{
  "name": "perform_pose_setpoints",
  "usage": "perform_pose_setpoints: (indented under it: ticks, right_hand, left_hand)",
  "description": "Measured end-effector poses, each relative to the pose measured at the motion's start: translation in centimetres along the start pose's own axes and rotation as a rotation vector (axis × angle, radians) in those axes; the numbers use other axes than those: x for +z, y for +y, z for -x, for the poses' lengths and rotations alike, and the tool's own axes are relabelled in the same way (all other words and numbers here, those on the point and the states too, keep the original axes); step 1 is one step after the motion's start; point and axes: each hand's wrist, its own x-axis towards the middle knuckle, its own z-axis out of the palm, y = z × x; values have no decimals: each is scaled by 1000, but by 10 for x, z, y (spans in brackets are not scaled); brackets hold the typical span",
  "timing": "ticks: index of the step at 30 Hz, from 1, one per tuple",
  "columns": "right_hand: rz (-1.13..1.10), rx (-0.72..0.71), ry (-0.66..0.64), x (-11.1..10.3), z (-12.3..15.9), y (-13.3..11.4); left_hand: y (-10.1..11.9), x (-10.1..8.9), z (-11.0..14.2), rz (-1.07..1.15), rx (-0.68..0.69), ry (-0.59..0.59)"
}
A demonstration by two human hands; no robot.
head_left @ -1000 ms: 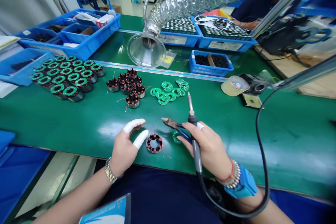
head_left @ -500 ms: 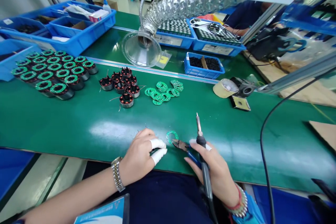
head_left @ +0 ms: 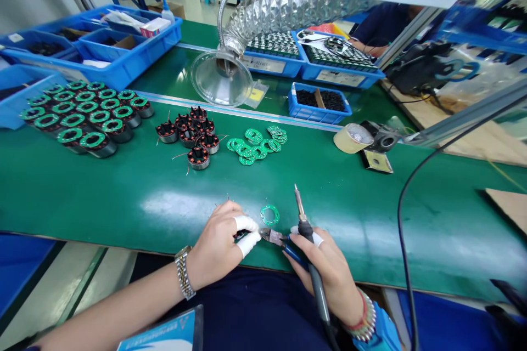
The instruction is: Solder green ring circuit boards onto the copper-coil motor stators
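Blue-handled metal pliers [head_left: 284,244] and a grey soldering iron [head_left: 308,241] — both gripped by my right fingers [head_left: 298,244]; my left fingers [head_left: 253,236] clasp a copper-wound black ring core [head_left: 239,235].

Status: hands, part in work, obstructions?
Left hand on wound coil ring, mostly hidden by its fingers. Right hand holding pliers and soldering iron, plier tips at left fingertips. Green ring board just beyond pliers.

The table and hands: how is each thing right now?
Left hand: pinching a mostly hidden dark part.
Right hand: holding pliers and soldering iron.
Pliers: tip by left fingertips.
Soldering iron: tip free.
Lone green ring: lying flat.
Small blue bin: open, filled.
Copper coils: bunched together.
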Motion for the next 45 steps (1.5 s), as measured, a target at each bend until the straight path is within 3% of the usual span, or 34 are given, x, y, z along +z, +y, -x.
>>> perform_pose_setpoints:
  ticks: [22,26,29,30,33,36,39,41,45]
  right_hand:
    - [24,-12,36,6,7,0]
    - [159,154,134,-2,1,24]
    - [304,286,65,-11,-2,59]
    - [331,310,54,-13,-2,69]
    - [325,307,88,-13,-6,80]
    - [96,196,82,-3,-21,60]
    - [-182,71,-96,12,-39,28]
    - [-267,61,-158,21,-47,12]
    - [-272,151,-94,32,-49,-6]
  left_hand:
    - [2,4,0,-51,29,26]
    - [-1,-6,14,-100,220,96]
    - [-20,-29,30,-171,228,189]
    - [-29,-37,33,-207,177,152]
    - [-51,-54,32,-325,59,-111]
    - [-60,-53,17,-352,59,-300]
    - [-57,-45,-2,-295,104,-386]
    - [-53,-41,-10,-249,114,-403]
    - [-43,-37,-5,-166,22,-307]
